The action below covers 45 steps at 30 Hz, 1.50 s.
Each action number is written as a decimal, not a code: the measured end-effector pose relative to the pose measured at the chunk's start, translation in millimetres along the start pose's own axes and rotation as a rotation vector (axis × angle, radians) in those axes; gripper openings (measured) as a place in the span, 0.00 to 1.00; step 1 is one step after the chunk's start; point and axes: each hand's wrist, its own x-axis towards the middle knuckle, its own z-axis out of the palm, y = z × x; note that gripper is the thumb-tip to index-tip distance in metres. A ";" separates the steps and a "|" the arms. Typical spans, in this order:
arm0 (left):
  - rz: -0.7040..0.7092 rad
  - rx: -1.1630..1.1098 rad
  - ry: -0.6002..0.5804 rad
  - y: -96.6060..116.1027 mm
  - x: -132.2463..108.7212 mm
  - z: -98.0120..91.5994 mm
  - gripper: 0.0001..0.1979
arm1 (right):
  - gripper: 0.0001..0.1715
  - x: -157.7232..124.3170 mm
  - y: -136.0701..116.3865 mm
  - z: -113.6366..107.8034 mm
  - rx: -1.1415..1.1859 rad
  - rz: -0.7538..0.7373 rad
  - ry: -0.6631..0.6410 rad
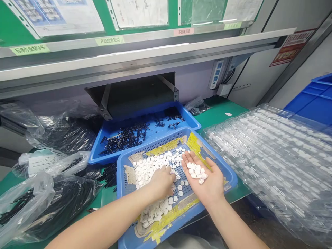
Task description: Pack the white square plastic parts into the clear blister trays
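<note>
A blue plastic basket (229, 167) patched with yellow tape holds many small white square plastic pieces (145, 173), heaped at its left and scattered toward the middle. My left hand (162, 181) is down in the basket over the edge of the heap, its fingers curled together. Whatever its fingertips hold is hidden below the hand. My right hand (206, 181) is palm up above the basket's right side, fingers extended and slightly cupped. Several of the white pieces (197, 171) lie in a small cluster on that palm.
Behind the basket is a blue tray (95, 154) with loose black parts (127, 138). Plastic bags of black parts (59, 204) crowd the left. Stacked clear trays (272, 155) with white pieces stand right, near a blue crate (308, 100). A metal rail (155, 55) crosses above.
</note>
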 end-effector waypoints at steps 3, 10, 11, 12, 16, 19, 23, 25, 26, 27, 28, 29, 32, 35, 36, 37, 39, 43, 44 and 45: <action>0.019 -0.026 -0.047 9.2 -1.9 -4.2 0.10 | 0.20 -0.9 0.4 0.3 -0.016 0.011 0.002; 0.040 -0.057 -0.060 3.8 -0.8 -1.6 0.08 | 0.17 0.4 1.6 -0.9 -0.009 0.019 -0.004; 0.041 -0.062 -0.068 3.2 0.2 -0.3 0.07 | 0.17 0.5 1.6 -1.3 -0.001 0.017 -0.005; 0.043 -0.069 -0.078 3.1 1.0 1.1 0.07 | 0.16 0.5 1.7 -1.7 0.007 0.015 -0.007; 0.063 -0.105 -0.104 7.1 3.0 8.2 0.15 | 0.15 0.1 1.7 -2.3 0.012 0.010 -0.002; 0.042 -0.181 -0.086 13.3 3.2 15.4 0.18 | 0.15 0.3 1.6 -2.0 0.001 0.013 0.002; 0.019 -0.213 -0.056 22.6 2.3 18.2 0.15 | 0.14 0.6 1.3 -1.9 -0.013 0.009 0.008; 0.027 -0.212 -0.060 25.3 1.9 15.4 0.10 | 0.14 0.3 1.1 -1.6 -0.019 0.008 0.009; 0.031 -0.220 -0.062 25.7 1.9 13.7 0.09 | 0.14 0.1 1.0 -1.3 -0.020 0.007 0.009; 0.034 -0.231 -0.062 25.6 2.1 12.0 0.07 | 0.14 -0.1 1.0 -1.0 -0.020 0.007 0.009; 0.032 -0.244 -0.059 24.9 2.5 10.4 0.07 | 0.14 -0.3 0.9 -0.7 -0.020 0.007 0.011; 0.028 -0.259 -0.053 23.9 3.0 8.8 0.06 | 0.13 -0.4 0.9 -0.4 -0.020 0.007 0.014; 0.009 -0.302 -0.029 19.8 4.5 2.2 0.05 | 0.13 0.0 0.9 -0.2 -0.027 -0.007 0.040; -0.010 -0.360 -0.004 13.6 2.6 -13.6 0.04 | 0.12 1.1 0.9 -0.5 -0.038 -0.074 0.083; -0.029 -0.412 0.015 10.7 1.0 -21.2 0.05 | 0.12 1.5 0.9 -0.5 -0.038 -0.103 0.096; -0.058 -0.478 0.042 7.3 -1.0 -29.2 0.06 | 0.12 1.8 0.9 -0.4 -0.036 -0.129 0.106; -0.128 -0.621 0.115 0.0 -4.9 -44.8 0.08 | 0.12 2.2 1.0 -0.1 -0.045 -0.148 0.106; -0.104 -0.647 0.317 -6.1 -4.2 -64.6 0.10 | 0.15 3.0 1.0 -0.9 -0.096 -0.015 0.016; -0.055 -0.607 0.358 -4.6 -1.5 -67.7 0.10 | 0.16 3.2 0.9 -1.5 -0.100 0.010 -0.013; -0.003 -0.565 0.387 -2.3 2.0 -70.5 0.10 | 0.16 3.6 0.5 -2.1 -0.098 0.017 -0.035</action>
